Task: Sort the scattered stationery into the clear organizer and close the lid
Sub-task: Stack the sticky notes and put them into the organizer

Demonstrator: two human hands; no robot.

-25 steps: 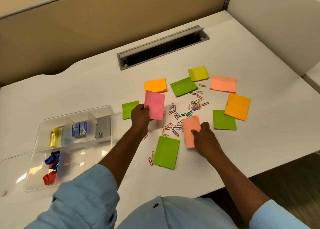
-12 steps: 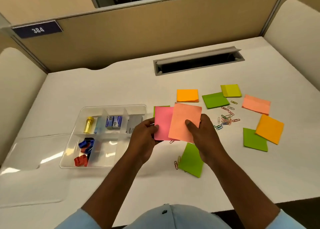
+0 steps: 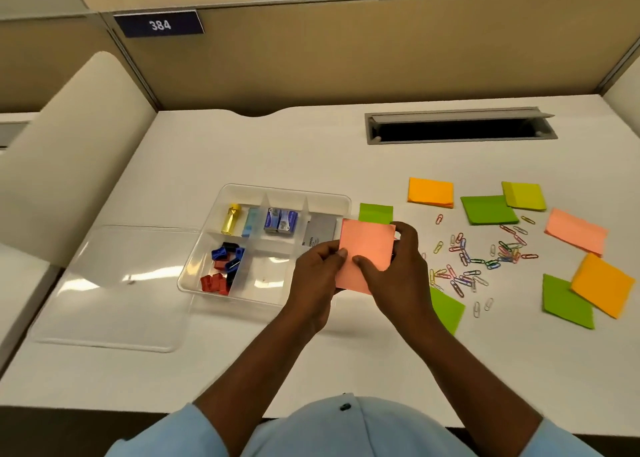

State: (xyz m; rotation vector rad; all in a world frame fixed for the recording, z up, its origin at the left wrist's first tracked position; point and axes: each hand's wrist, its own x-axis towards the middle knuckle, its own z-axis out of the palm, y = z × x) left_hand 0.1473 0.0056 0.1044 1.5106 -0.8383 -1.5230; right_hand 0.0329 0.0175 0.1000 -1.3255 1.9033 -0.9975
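Both hands hold a salmon sticky-note pad (image 3: 367, 248) just right of the clear organizer (image 3: 287, 193); the pink pad is hidden beneath it. My left hand (image 3: 318, 276) grips its lower left edge, my right hand (image 3: 398, 269) its right side. The organizer's compartments hold a yellow item (image 3: 231, 219), blue boxes (image 3: 281, 220), a grey box (image 3: 320, 233) and blue and red sharpeners (image 3: 223, 266). Its clear lid (image 3: 114, 283) lies flat to the left. Coloured paper clips (image 3: 481, 259) are scattered to the right among orange (image 3: 430, 192), green (image 3: 488, 210) and salmon (image 3: 576, 230) pads.
A grey cable slot (image 3: 460, 127) is set in the white desk (image 3: 311, 145) at the back right. Beige partition walls (image 3: 346, 58) enclose the desk, with a "384" label (image 3: 160, 24). More pads, green (image 3: 566, 302) and orange (image 3: 602, 285), lie at the far right.
The two pads have been brought together, the salmon one now covering the pink one. Both hands moved left toward the organizer, and the view swung left.
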